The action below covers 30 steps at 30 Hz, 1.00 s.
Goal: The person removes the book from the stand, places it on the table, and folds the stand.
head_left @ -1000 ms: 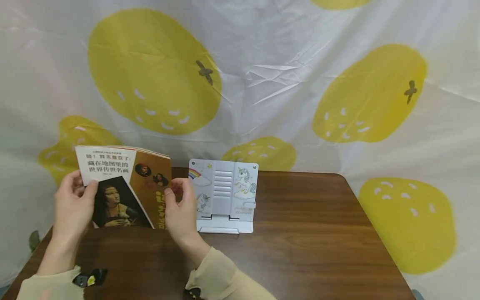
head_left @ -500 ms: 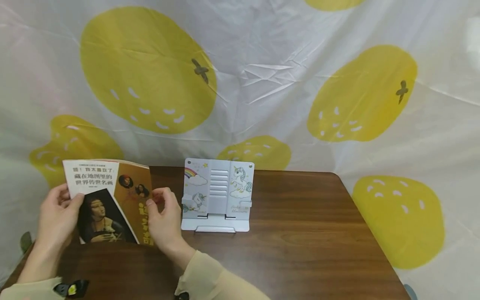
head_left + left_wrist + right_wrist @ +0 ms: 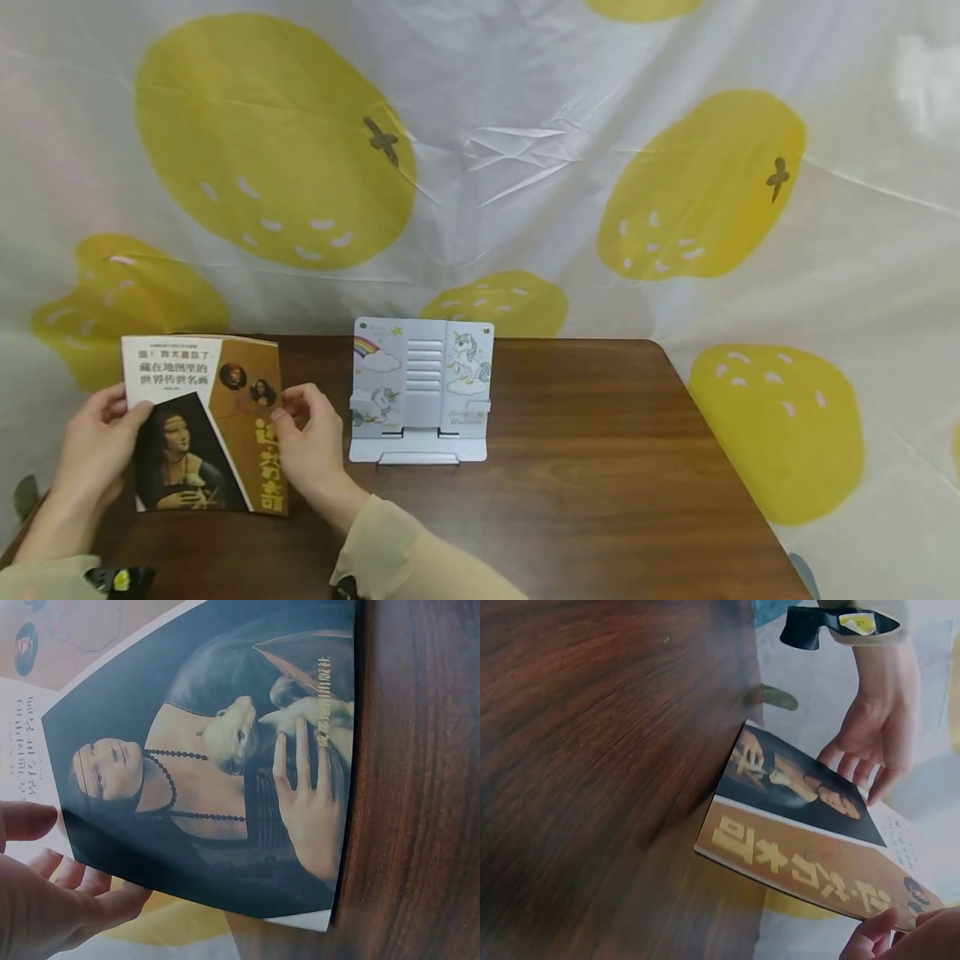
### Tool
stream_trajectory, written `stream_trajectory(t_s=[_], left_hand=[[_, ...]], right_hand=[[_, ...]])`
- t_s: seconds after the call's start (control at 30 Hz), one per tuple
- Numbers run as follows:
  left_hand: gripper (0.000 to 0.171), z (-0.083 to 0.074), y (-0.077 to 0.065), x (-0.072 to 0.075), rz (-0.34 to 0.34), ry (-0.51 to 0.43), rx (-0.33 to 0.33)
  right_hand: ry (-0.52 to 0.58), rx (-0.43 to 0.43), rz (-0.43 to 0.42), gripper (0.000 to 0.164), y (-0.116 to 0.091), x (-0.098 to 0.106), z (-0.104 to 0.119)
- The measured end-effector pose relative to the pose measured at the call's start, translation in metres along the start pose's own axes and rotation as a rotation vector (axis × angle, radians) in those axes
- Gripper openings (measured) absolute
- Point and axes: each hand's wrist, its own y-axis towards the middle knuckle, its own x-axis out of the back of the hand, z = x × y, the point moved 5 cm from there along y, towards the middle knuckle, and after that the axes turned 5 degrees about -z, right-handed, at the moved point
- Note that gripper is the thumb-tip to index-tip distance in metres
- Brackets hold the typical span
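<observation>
Both hands hold one book [image 3: 180,450] by its side edges, at the left of the table. Its cover is white and brown with a dark portrait painting and yellow lettering. My left hand [image 3: 97,450] grips the left edge, thumb on the cover and fingers behind. My right hand [image 3: 311,442] pinches the right edge in the same way. The left wrist view shows the portrait close up, the lower edge of the book [image 3: 300,780] near the wood. In the right wrist view the book [image 3: 802,825] stands tilted; whether it touches the table I cannot tell.
A white metal book stand [image 3: 422,392] with unicorn and rainbow prints stands upright near the back, right of my right hand. The brown wooden table [image 3: 600,467] extends to the right. A white cloth with yellow fruit prints [image 3: 517,183] hangs behind the table.
Both hands have carried the book down and to the left, away from the stand. Its cover now faces the head camera more squarely. The head view has shifted slightly right.
</observation>
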Motion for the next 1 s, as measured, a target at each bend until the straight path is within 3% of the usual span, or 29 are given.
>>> stream_trajectory(t_s=[0.13, 0.33, 0.43, 0.57, 0.8, 1.0], left_hand=[[0.051, 0.015, 0.016, -0.001, 0.006, -0.048, 0.016], [0.058, 0.051, 0.047, -0.011, 0.028, -0.086, 0.077], [0.059, 0.062, 0.052, -0.015, 0.051, -0.102, 0.117], [0.059, 0.055, 0.042, -0.015, 0.084, -0.063, 0.169], [0.056, 0.026, 0.027, -0.019, 0.128, -0.015, 0.189], [0.059, 0.031, 0.024, -0.025, 0.137, 0.008, 0.211]], right_hand=[[0.032, -0.084, -0.005, 0.015, 0.006, -0.006, -0.005], [0.059, -0.264, -0.08, 0.017, 0.015, -0.013, -0.016], [0.06, -0.35, -0.107, 0.018, 0.017, -0.016, -0.02], [0.032, -0.432, -0.062, 0.019, 0.018, -0.019, -0.026], [0.032, -0.463, -0.032, 0.02, 0.023, -0.023, -0.042], [0.069, -0.539, -0.036, 0.026, 0.019, -0.025, -0.062]])
